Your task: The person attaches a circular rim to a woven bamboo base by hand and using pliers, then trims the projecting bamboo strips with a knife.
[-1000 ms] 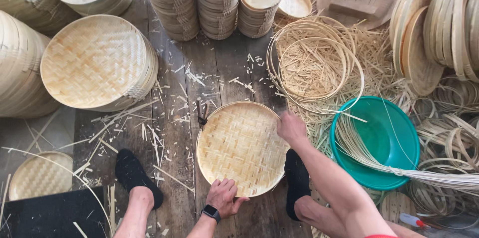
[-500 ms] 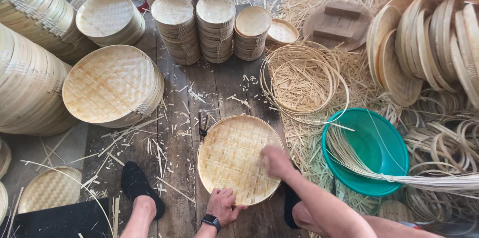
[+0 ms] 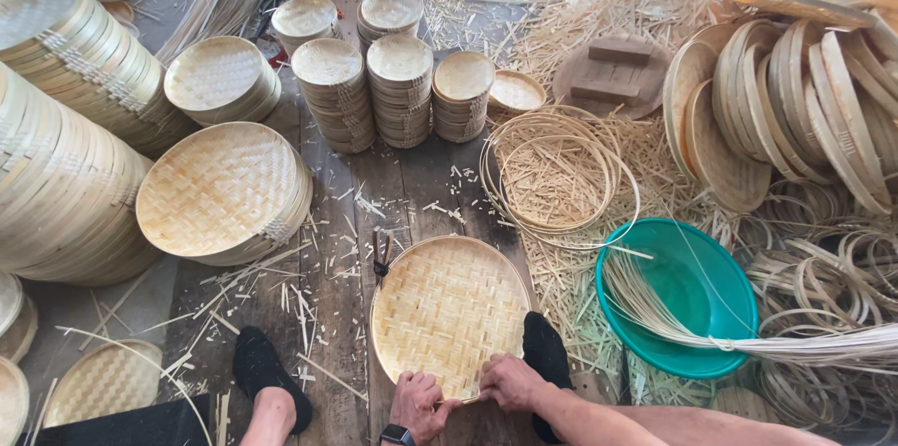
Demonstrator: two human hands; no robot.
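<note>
Head view: both hands' fingers (image 3: 432, 397) grip woven tray (image 3: 449, 310) near rim.

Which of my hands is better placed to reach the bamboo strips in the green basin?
Right, probably. The right hand sits on the tray rim nearest the basin; the left hand is farther away on the other side, and would have to cross over.

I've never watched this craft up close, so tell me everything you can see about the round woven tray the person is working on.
The round woven tray is a shallow, pale straw-coloured disc of flat strips, seemingly bamboo, plaited in a herringbone pattern and edged with a thin hoop rim. It lies flat on the dark wooden floor, between the person's black-socked feet. The left hand and right hand both grip its near edge. Dark pliers lie at its far-left rim.
</note>
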